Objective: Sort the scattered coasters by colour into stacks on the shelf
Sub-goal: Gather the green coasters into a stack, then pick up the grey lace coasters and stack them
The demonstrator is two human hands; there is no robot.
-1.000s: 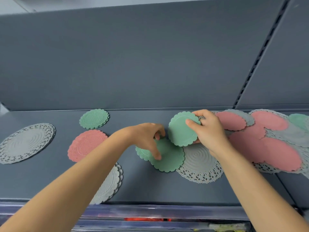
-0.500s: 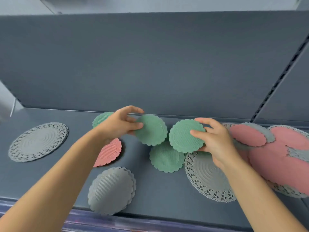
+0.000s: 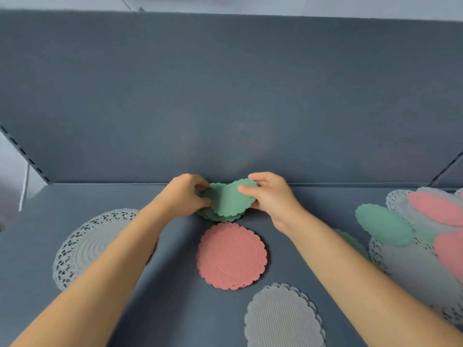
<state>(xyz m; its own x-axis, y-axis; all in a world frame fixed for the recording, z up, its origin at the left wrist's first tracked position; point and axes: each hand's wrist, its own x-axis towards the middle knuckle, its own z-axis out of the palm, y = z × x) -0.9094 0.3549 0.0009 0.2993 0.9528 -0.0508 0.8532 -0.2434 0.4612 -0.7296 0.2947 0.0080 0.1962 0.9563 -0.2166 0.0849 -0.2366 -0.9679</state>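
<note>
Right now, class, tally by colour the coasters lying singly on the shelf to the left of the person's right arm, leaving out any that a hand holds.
Grey: 2, the grey lace mat and the grey ribbed coaster
Pink: 1, the pink coaster
Green: 0, since the green stack is held and left out
Total: 3

Plain blue-grey back panel [image 3: 225, 96] standing along the rear edge of the shelf [image 3: 175, 309]. At the far left corner, a slotted rail [image 3: 25, 155]; at the far right, a second rail [image 3: 446, 169]. Above, pale wall [image 3: 250, 5].
</note>
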